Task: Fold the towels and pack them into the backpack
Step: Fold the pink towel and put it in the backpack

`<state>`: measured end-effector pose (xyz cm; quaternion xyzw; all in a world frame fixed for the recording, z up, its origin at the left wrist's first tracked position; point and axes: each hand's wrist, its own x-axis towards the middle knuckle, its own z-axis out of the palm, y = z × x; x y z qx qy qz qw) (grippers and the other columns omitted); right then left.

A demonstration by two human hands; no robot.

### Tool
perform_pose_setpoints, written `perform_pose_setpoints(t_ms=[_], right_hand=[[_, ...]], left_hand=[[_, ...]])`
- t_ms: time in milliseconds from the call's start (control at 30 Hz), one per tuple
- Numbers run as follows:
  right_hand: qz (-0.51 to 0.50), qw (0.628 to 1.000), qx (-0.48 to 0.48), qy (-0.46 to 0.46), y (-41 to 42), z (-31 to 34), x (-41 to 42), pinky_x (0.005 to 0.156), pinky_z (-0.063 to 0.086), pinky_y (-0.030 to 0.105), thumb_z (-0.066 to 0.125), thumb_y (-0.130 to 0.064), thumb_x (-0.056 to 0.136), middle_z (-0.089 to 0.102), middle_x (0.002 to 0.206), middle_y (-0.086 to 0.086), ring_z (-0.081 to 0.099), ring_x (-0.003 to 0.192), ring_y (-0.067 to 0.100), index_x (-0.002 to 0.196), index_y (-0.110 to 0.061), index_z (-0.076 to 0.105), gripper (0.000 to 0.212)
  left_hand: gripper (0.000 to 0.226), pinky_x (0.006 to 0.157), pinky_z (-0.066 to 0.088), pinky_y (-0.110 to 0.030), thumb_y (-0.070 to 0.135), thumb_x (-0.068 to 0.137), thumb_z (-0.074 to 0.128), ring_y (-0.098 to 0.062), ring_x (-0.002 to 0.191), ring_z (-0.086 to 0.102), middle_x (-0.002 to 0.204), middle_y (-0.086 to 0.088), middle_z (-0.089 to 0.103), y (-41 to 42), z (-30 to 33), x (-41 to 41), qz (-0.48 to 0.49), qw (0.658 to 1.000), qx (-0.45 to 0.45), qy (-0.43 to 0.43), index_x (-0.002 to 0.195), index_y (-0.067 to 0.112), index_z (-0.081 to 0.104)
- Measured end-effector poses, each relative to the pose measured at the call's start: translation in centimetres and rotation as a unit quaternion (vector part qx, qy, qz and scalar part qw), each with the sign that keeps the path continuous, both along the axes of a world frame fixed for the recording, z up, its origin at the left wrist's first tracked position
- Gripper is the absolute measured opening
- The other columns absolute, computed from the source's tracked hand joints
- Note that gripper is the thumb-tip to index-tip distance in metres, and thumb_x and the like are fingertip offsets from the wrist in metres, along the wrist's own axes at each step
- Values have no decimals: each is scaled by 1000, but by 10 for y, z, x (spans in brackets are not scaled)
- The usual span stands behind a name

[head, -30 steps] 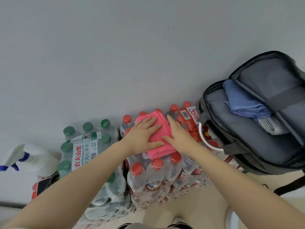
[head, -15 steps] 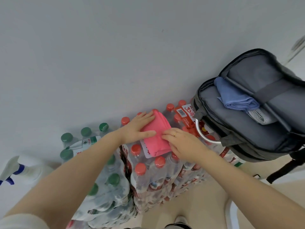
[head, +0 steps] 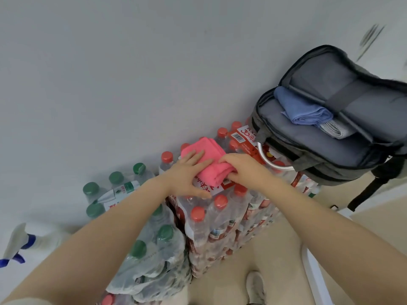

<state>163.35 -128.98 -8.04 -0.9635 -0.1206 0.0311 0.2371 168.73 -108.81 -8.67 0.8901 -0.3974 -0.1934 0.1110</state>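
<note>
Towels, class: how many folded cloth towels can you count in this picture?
3: pink towel under both hands on the bottled-water pack; blue towel and grey towel inside the open grey backpack. More may be hidden.

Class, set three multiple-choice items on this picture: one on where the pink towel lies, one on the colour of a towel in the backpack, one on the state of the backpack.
1. Where does the pink towel lie?
A. on the red-capped bottle pack
B. on the floor
C. inside the backpack

2. What colour is the upper folded towel in the backpack?
A. green
B. blue
C. yellow

3. The backpack is:
A. zipped shut
B. open
C. upside down

Key: 1 A, the left hand and right hand press it onto the bottle tops. 2 B, the blue towel lies over a grey one. 3 B, its lining and contents show.
</note>
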Motion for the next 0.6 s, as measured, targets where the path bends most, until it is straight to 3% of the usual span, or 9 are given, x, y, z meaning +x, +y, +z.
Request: perform_pose_setpoints(t_ms=[67, 133, 167, 200, 267, 333, 367, 467, 600], right_hand=[[-45, 992, 119, 8, 0, 8, -4, 72, 44, 23, 62, -6, 79, 62, 87, -5, 57, 79, 8, 100, -16, 62, 23], [-69, 977, 200, 19, -7, 17, -11, 70, 45, 19, 60, -5, 80, 60, 81, -8, 54, 72, 0, 94, -19, 62, 20], [-73, 972, 221, 25, -13, 22, -15, 71, 46, 20, 58, -5, 80, 59, 81, -8, 54, 72, 0, 95, -20, 60, 21], [-75, 968, 237, 26, -20, 27, -18, 74, 47, 22, 59, -7, 81, 59, 85, -9, 56, 77, 2, 99, -23, 57, 25], [-71, 964, 255, 8, -35, 40, -25, 87, 45, 16, 66, -24, 75, 56, 108, -14, 56, 100, -1, 116, -30, 47, 46], [-62, 965, 251, -31, -51, 54, -29, 92, 36, 2, 69, -46, 61, 43, 123, -25, 43, 112, -17, 127, -33, 35, 76], [-65, 968, 239, -50, -59, 61, -30, 90, 34, -1, 70, -48, 58, 41, 122, -27, 41, 111, -21, 129, -32, 36, 80], [-99, 969, 196, -118, -88, 76, -30, 78, 36, -1, 68, -37, 75, 52, 106, -20, 49, 94, -19, 122, -21, 51, 53], [-176, 955, 182, -151, -128, 84, -28, 70, 39, 9, 55, -27, 91, 60, 94, -11, 54, 83, -1, 105, -18, 60, 17]], left_hand=[[90, 118, 8, -43, 55, 72, 67, -25, 145, 5, 154, -6, 20, -4, 7, -1, 5, 995, -90, -41, 144, 21, 26], [63, 113, 25, -39, 27, 79, 70, -21, 137, 29, 139, -4, 47, -13, 17, -2, 4, 977, -202, -61, 135, 15, 44], [55, 105, 36, -35, 22, 80, 69, -16, 124, 44, 124, 0, 58, -19, 24, -4, 10, 971, -232, -51, 130, 14, 49], [49, 92, 46, -32, 24, 81, 68, -11, 105, 56, 107, 7, 61, -27, 32, -7, 16, 968, -249, -37, 125, 14, 52], [50, 73, 46, -24, 38, 79, 63, -7, 80, 57, 91, 17, 57, -45, 46, -13, 29, 958, -285, -19, 122, 16, 52], [58, 74, 42, -16, 46, 75, 59, -4, 86, 56, 97, 20, 55, -68, 57, -18, 53, 943, -329, -5, 125, 19, 49], [58, 76, 41, -13, 45, 74, 58, -2, 89, 55, 99, 23, 54, -80, 60, -19, 62, 937, -344, 5, 126, 21, 47], [49, 78, 42, -6, 39, 75, 59, 6, 88, 56, 102, 25, 52, -115, 71, -22, 70, 916, -387, 76, 121, 32, 41], [71, 86, 52, -23, 16, 82, 66, -3, 100, 61, 119, 10, 53, -156, 77, -24, 53, 872, -435, 216, 124, 54, 23]])
